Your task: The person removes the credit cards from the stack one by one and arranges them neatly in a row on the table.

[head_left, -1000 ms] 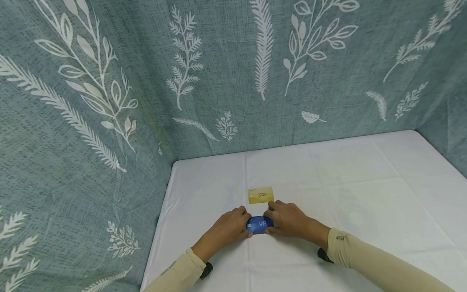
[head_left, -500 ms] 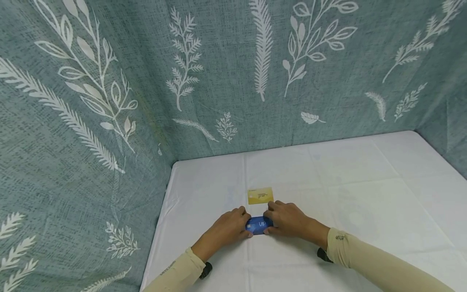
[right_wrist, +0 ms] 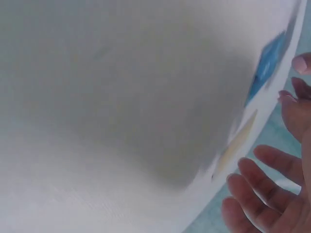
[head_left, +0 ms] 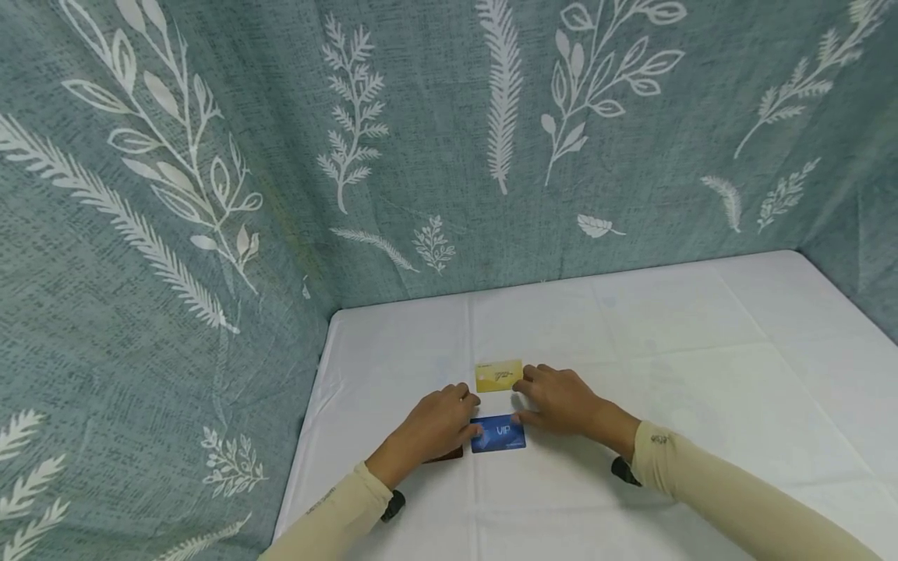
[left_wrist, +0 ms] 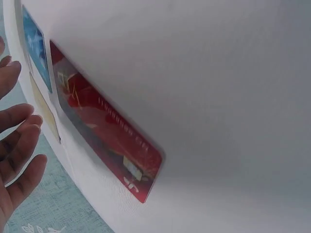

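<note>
Red card [left_wrist: 106,127] mostly hidden behind left hand [head_left: 433,425] in head view

VIP card [head_left: 500,440] on table [head_left: 631,343], second card [head_left: 499,375] behind, third card [left_wrist: 105,127] to its left

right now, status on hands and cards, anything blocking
Left hand empty by blue VIP card; right hand empty by yellow card. Both cards lie apart from red card. In head view, left hand mostly hides red card.
</note>
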`<act>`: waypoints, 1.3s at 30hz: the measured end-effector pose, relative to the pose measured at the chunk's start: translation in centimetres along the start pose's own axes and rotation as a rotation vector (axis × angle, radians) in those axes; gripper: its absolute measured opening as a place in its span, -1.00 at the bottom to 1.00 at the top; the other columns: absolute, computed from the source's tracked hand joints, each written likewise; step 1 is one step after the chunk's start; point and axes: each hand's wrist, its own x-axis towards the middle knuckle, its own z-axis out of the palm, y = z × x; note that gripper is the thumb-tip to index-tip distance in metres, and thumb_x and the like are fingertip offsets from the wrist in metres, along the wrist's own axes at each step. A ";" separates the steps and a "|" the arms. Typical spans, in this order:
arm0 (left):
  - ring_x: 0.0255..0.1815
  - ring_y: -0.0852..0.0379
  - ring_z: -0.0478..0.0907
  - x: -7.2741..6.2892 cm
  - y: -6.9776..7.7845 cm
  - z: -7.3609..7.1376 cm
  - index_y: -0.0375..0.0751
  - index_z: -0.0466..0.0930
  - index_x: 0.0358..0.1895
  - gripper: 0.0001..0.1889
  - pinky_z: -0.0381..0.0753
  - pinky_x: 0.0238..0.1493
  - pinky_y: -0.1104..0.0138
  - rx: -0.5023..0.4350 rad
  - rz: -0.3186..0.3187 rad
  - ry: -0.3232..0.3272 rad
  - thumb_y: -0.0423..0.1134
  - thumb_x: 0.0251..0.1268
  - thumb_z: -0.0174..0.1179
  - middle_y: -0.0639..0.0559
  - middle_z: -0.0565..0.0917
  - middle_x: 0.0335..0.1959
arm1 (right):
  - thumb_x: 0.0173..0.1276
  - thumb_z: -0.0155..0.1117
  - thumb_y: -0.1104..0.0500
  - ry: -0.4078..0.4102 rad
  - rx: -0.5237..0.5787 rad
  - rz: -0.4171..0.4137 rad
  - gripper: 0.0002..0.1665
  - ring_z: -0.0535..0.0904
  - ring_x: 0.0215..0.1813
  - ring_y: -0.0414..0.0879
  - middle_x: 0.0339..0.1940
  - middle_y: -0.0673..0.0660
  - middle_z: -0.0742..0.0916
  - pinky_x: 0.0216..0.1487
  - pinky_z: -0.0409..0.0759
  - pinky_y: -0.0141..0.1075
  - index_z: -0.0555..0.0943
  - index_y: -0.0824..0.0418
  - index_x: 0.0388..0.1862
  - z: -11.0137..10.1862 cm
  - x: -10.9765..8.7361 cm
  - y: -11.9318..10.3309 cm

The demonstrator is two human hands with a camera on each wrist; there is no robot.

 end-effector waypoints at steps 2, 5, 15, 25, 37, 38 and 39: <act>-0.19 0.16 0.56 0.3 -0.2 -0.1 -0.17 0.63 0.16 -0.49 0.66 -0.08 0.33 -0.008 -0.014 0.002 0.11 0.33 0.30 -0.03 0.66 -0.06 | 0.22 0.45 -0.24 0.009 -0.002 0.000 -0.39 0.66 -0.15 -0.07 -0.11 0.11 0.71 -0.34 0.63 -0.25 0.71 0.18 0.03 -0.2 0.3 0.4; -0.14 0.14 0.58 0.7 -0.5 -0.2 -0.17 0.62 0.19 -0.49 0.66 -0.02 0.29 -0.018 -0.042 0.001 0.10 0.33 0.30 -0.04 0.66 -0.02 | 0.21 0.46 -0.24 0.009 -0.005 0.012 -0.40 0.65 -0.17 -0.08 -0.12 0.10 0.71 -0.36 0.63 -0.26 0.71 0.16 0.02 -0.4 0.9 1.0; -0.10 0.11 0.57 1.9 -1.2 -0.4 -0.18 0.61 0.21 -0.48 0.65 0.03 0.24 -0.032 -0.082 0.016 0.08 0.32 0.31 -0.06 0.67 0.01 | 0.19 0.48 -0.23 -0.005 -0.007 0.052 -0.39 0.64 -0.19 -0.07 -0.15 0.10 0.70 -0.39 0.60 -0.25 0.70 0.17 0.04 -0.5 2.2 2.5; -0.12 0.09 0.57 2.8 -2.0 0.5 -0.22 0.64 0.14 -0.52 0.66 -0.03 0.25 0.008 -0.095 0.070 0.06 0.33 0.31 -0.08 0.68 -0.04 | 0.19 0.49 -0.22 -0.076 -0.002 0.079 -0.40 0.62 -0.19 -0.04 -0.13 0.14 0.70 -0.34 0.63 -0.22 0.69 0.18 0.03 0.2 3.1 3.0; -0.07 0.10 0.54 4.2 -2.8 0.7 -0.24 0.57 0.24 -0.43 0.63 0.05 0.23 -0.067 -0.133 0.008 0.08 0.32 0.31 -0.09 0.64 0.01 | 0.14 0.52 -0.25 -0.136 -0.008 0.101 -0.31 0.61 -0.16 -0.02 -0.14 0.14 0.69 -0.30 0.63 -0.18 0.69 0.23 0.04 0.5 4.7 3.7; -0.07 0.11 0.52 4.3 -2.8 0.8 -0.24 0.56 0.26 -0.42 0.63 0.05 0.24 -0.078 -0.137 -0.003 0.09 0.32 0.31 -0.08 0.63 0.01 | 0.14 0.52 -0.26 -0.144 -0.004 0.105 -0.30 0.61 -0.15 -0.02 -0.14 0.14 0.69 -0.28 0.64 -0.17 0.69 0.23 0.05 0.5 4.7 3.7; -0.07 0.11 0.51 4.4 -2.8 0.8 -0.23 0.55 0.27 -0.41 0.62 0.06 0.23 -0.088 -0.142 -0.013 0.09 0.32 0.31 -0.07 0.62 0.02 | 0.14 0.52 -0.26 -0.151 -0.004 0.109 -0.30 0.61 -0.14 -0.01 -0.14 0.14 0.69 -0.26 0.64 -0.17 0.69 0.23 0.05 0.5 4.8 3.6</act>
